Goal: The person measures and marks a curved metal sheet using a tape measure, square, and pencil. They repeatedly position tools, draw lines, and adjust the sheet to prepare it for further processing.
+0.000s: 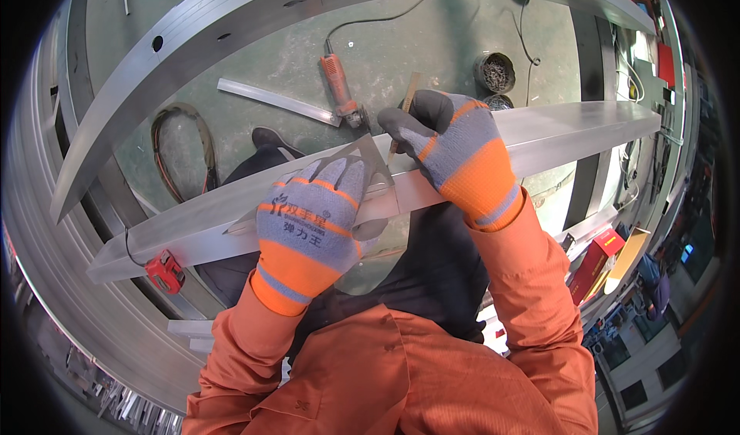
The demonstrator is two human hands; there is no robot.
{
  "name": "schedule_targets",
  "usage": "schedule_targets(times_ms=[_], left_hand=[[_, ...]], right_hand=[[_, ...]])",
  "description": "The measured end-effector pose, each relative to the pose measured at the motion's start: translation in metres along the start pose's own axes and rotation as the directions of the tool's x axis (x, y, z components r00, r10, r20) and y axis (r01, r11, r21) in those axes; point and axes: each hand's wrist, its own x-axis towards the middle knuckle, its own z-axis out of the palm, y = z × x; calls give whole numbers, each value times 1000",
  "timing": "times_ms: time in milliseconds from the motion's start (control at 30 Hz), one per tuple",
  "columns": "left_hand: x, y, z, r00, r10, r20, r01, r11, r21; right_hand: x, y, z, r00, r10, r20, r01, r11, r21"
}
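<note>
A long silvery metal bar [570,130] lies crosswise in front of me. My left hand [316,215], in a grey and orange glove, grips over it with the fingers pressed on a thin grey metal plate [376,153]. The plate lies across the bar, and its covered part is hidden under the glove. My right hand [455,146], gloved alike, pinches a thin tan stick [414,86] like a flat pencil. Its lower tip meets the bar beside the plate's edge.
On the floor beyond lie an orange angle grinder [338,84], a metal strip [274,99] and a coiled hose [181,119]. A tin of small metal pieces [495,72] stands right. A red tape measure [165,271] sits near the bar's left end. A curved metal beam [254,7] arches across the back.
</note>
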Motion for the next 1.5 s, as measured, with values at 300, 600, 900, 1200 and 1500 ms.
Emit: schedule_targets(times_ms=[300, 600, 900, 1200, 1500], left_hand=[[0, -3, 0, 1000, 18, 20, -18, 1000, -3], [4, 6, -4, 999, -34, 37, 34, 999, -12], [1, -2, 5, 1000, 2, -1, -2, 1000, -18], [7, 15, -14, 989, -99, 105, 86, 989, 122], [-25, 25, -63, 991, -72, -114, 73, 997, 11]], right_hand=[[28, -15, 1, 926, 316, 205, -252, 924, -286], [12, -12, -15, 948, 287, 135, -275, 956, -98], [-18, -16, -83, 938, 238, 251, -324, 858, 398], [-18, 9, -33, 963, 207, -172, -90, 851, 518], [-43, 17, -25, 880, 71, -470, 194, 850, 490]])
